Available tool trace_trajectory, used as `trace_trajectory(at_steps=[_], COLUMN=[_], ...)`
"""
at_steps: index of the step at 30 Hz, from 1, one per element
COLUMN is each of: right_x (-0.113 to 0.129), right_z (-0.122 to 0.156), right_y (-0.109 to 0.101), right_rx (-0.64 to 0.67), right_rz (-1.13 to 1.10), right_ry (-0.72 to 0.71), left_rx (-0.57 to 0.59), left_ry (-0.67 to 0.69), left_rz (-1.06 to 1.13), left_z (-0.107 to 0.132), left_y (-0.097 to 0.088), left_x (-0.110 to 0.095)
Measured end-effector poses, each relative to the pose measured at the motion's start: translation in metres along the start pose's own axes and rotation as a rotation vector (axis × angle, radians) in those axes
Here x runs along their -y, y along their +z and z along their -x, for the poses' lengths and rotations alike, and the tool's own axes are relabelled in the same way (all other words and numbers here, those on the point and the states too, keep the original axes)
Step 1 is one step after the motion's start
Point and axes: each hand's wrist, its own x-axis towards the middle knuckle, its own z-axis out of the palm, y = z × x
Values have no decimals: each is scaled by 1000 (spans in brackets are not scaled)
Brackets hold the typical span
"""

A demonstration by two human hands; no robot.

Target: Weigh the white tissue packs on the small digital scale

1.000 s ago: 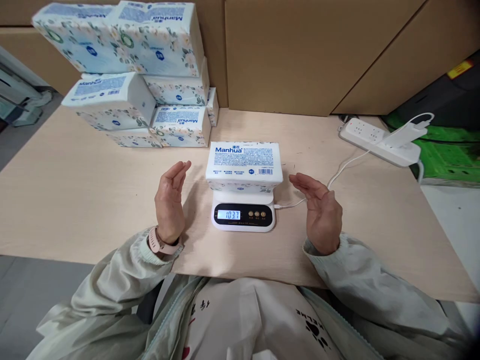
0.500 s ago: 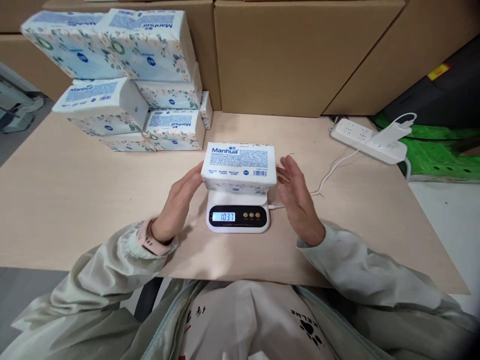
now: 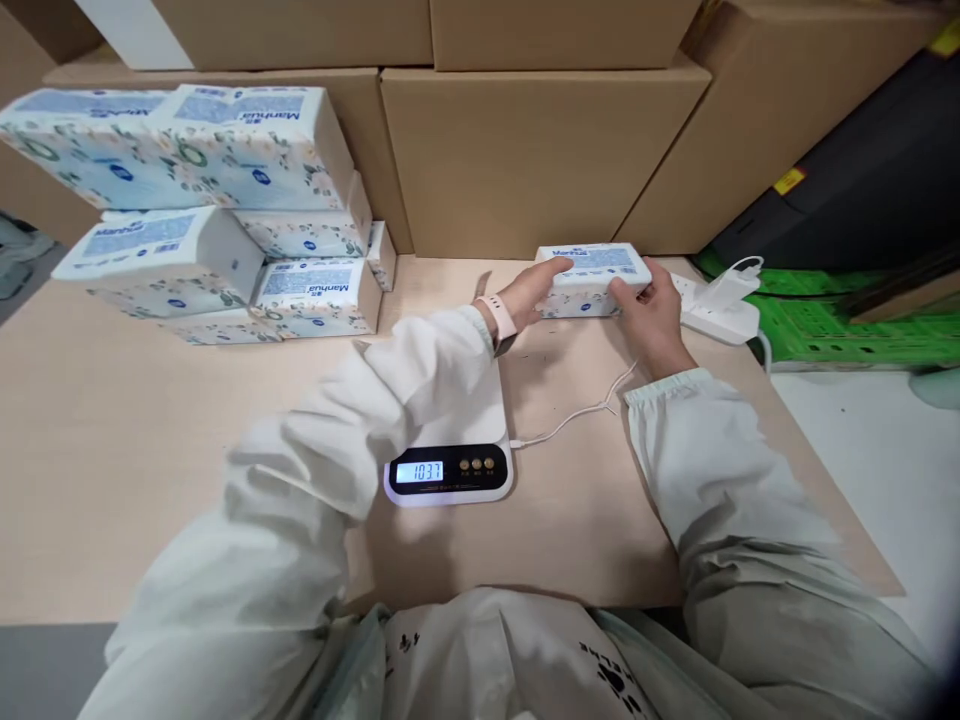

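A white and blue pack of tissues (image 3: 589, 285) is between my two hands at the right rear of the table, beside the power strip. My left hand (image 3: 525, 295) grips its left end, thumb on the top. My right hand (image 3: 656, 315) is closed on the right end, with the thumb at the front edge. Whether the pack touches the tabletop I cannot tell. The white digital scale (image 3: 491, 410) lies nearer to me with nothing visible on its platform, which my left sleeve partly covers. Its lit display (image 3: 420, 472) reads 103.7.
Several more tissue packs (image 3: 262, 150) are stacked at the left rear. Cardboard boxes (image 3: 525, 160) stand along the back edge of the table. The white power strip (image 3: 720, 315) is at the right, near a green crate (image 3: 810, 325). A white cable (image 3: 570, 415) runs to the scale.
The tissue pack has left the scale and moved right and back, held by both hands, which were open beside it before. The camera view has shifted. The display still reads 103.7.
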Motion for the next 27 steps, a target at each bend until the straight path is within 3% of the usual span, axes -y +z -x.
trace_trajectory(at_steps=[3,6,8,11,14,17,21,27], right_x=[-9,5,23,52,76,93,108,130], right_z=[-4,4,12,28,43,55,69,87], right_y=[-12,-20,-19,-9,4,14,21,32], right_rx=[-133,-181,-151,-96,-41,16,57,136], right_rz=[236,377,368,286,152,75,43,40], right_ry=[-83,-236,-294,-342,-389,-413,-416,-424], left_rx=[-3,-114,-230,-506,-761,-792,-738,-721], left_ry=[80,240,393,590,601,583,583,591], left_rz=[-88,-284,-420,-664,-806,-823,-820,-850], left_z=[-3,27,57,99,124,133,127,126], left_y=[11,-13,-51,-128,-202,-247,-262,-251], left_x=[-1,-7,-10,-11,-4,5,14,23])
